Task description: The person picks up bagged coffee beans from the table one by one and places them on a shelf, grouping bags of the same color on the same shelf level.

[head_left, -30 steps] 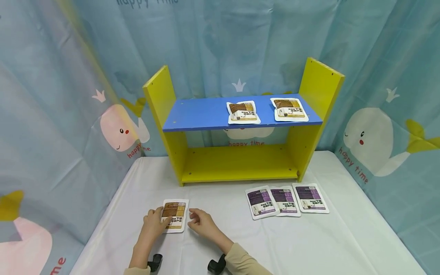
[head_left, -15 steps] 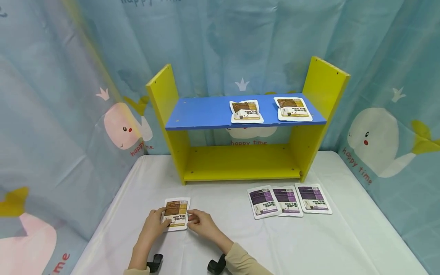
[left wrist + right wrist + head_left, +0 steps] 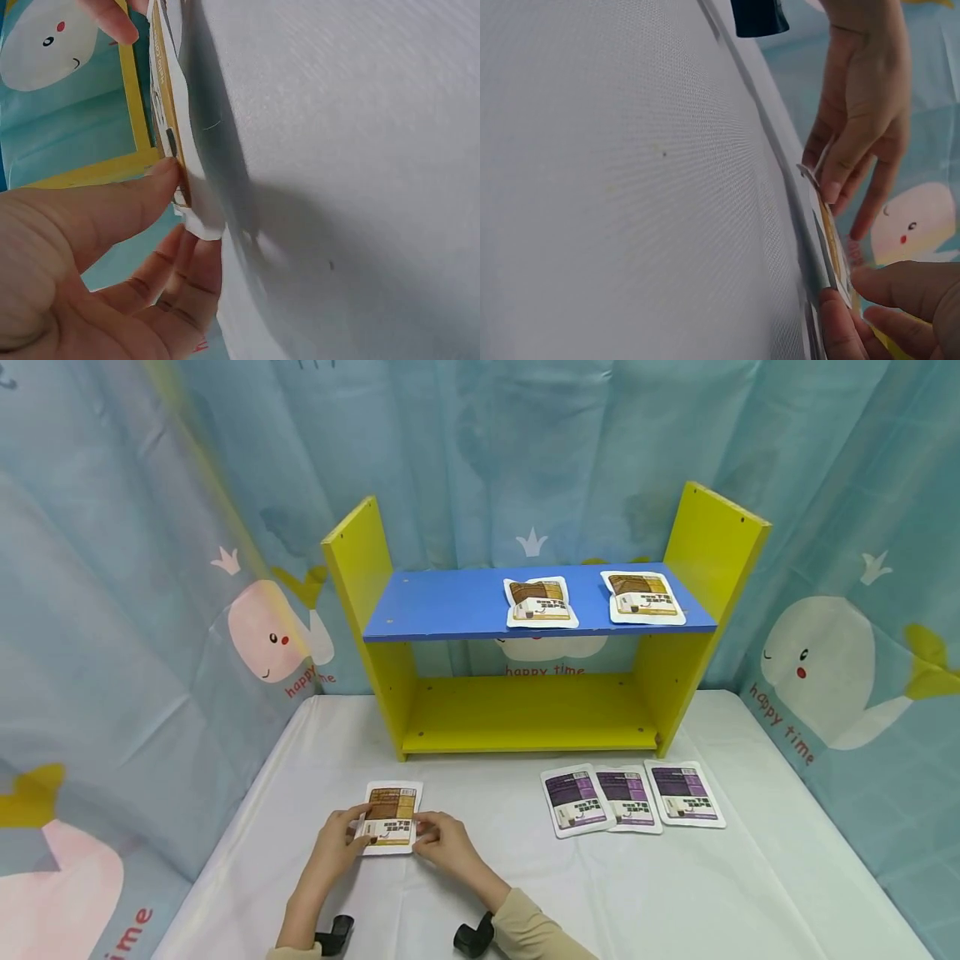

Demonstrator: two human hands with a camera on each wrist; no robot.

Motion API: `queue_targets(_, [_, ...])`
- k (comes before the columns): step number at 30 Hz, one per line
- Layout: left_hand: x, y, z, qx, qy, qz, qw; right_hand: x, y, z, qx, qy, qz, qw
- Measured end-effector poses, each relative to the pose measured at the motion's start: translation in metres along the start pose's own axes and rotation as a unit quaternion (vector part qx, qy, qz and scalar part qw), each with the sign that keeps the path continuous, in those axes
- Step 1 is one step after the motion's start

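Note:
A flat white pouch [image 3: 393, 802] with a brown and gold label lies between both hands at the front left of the table in the head view. The left hand [image 3: 330, 845] pinches its left edge; in the left wrist view the thumb presses the label side and the fingers reach under the lower corner. On the opposite edge, the right hand [image 3: 452, 847] pinches the pouch, its thumb and fingertips around the rim in the right wrist view. The pouch's underside is mostly hidden.
Behind stands a yellow shelf unit [image 3: 525, 714] with a blue upper board [image 3: 450, 602]. Two brown-labelled pouches, a left one [image 3: 540, 603] and a right one [image 3: 643, 598], lie on that board. Three purple-labelled pouches [image 3: 577, 802] lie before the unit, two overlapping.
The right hand, earlier just beside the pouch, now grips its right edge. Both hands and the pouch have shifted slightly away from the person and to the right.

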State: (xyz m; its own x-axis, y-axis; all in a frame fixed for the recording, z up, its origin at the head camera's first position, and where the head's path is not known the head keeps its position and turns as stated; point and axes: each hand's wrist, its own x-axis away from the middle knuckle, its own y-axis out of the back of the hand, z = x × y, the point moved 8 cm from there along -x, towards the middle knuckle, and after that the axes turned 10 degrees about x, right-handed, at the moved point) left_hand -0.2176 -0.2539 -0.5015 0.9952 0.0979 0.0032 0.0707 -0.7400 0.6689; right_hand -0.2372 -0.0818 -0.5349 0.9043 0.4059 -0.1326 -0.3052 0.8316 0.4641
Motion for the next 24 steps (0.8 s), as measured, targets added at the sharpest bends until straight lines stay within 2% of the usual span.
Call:
queue_targets(9, [-0.007, 0.001, -0.004, 0.026, -0.03, -0.019, 0.999, -0.002, 0.013, 0.003, -0.019, -0.005, -0.035, 0.999])
queue_targets(24, [-0.013, -0.001, -0.022, 0.089, -0.05, -0.013, 0.9946, -0.008, 0.04, 0.004, -0.052, -0.006, -0.082, 0.995])
